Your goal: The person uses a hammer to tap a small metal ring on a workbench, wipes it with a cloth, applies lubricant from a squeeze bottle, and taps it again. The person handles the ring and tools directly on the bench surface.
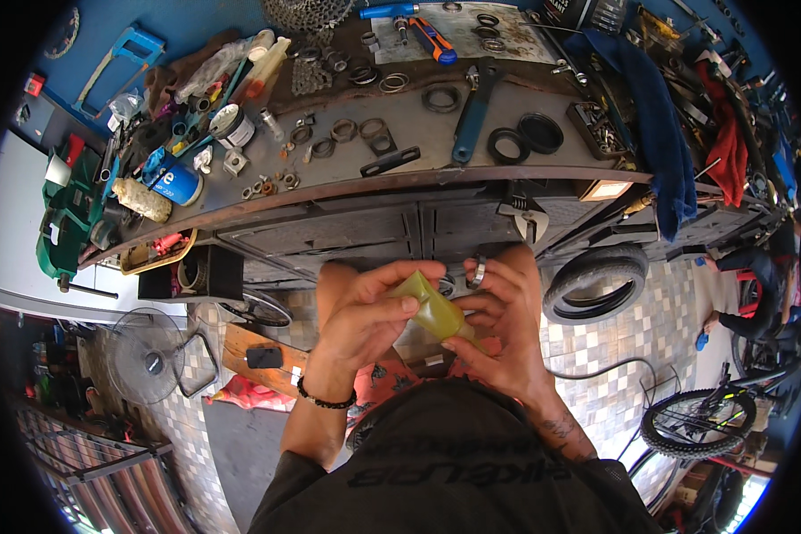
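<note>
Taking the hands as the middle of the clock, a dark shirt [445, 454] fills six o'clock, nearest the camera. The left hand [374, 307] comes in from eight, a beaded band [327, 400] around its wrist; its thumb and fingers are closed on the flat end of a yellow-green tube [438, 313]. The right hand [503, 325], from four o'clock, has its thumb and lower fingers at the tube's other end, which points to about five. A shiny metal ring [481, 270] sits at its upper fingers (whether worn or pinched, I cannot tell). So the tube lies tilted between the two hands, in front of the bench [374, 169].

At one o'clock an adjustable wrench [527, 218] is by the bench's front edge. On top, two black rings [507, 145] lie at one, a blue-handled wrench [476, 116] near twelve, and small metal rings [343, 131] at eleven. A blue can [178, 181] lies toward ten; a blue cloth [672, 151] hangs at two. Farther back, an orange-and-blue tool [432, 40] rests on a sheet at twelve.

Down on the floor, black tires [561, 298] sit at three and a fan [147, 360] stands between eight and nine.
</note>
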Motion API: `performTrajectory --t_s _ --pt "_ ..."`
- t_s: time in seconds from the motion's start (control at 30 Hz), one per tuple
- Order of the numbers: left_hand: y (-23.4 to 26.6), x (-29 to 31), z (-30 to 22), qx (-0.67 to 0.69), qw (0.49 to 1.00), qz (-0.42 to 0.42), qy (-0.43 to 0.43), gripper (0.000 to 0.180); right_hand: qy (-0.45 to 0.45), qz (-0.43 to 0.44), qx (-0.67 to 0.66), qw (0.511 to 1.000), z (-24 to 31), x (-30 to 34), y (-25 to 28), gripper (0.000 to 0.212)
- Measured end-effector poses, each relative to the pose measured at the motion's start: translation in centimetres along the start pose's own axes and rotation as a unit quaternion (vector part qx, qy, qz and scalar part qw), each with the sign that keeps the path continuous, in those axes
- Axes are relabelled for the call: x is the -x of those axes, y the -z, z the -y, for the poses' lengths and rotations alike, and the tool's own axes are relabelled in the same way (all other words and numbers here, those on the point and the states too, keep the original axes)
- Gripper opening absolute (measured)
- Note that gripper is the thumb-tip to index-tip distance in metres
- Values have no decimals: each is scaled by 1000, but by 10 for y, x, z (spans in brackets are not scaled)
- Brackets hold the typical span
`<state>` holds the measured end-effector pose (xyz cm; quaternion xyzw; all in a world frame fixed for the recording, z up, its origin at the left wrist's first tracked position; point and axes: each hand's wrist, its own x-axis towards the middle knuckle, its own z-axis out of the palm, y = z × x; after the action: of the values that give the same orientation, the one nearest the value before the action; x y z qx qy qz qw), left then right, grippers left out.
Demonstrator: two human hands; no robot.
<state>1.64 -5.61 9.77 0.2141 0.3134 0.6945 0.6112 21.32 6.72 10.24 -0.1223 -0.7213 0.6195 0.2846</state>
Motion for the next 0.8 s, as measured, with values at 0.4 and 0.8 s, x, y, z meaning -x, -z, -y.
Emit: performTrajectory --t_s 0.4,0.8 --pt "7 9 -38 -287 938 145 126 33 41 152 119 980 15 -6 12 71" --pt "-4 11 -20 -278 957 63 56 42 29 118 124 985 8 -12 5 78"
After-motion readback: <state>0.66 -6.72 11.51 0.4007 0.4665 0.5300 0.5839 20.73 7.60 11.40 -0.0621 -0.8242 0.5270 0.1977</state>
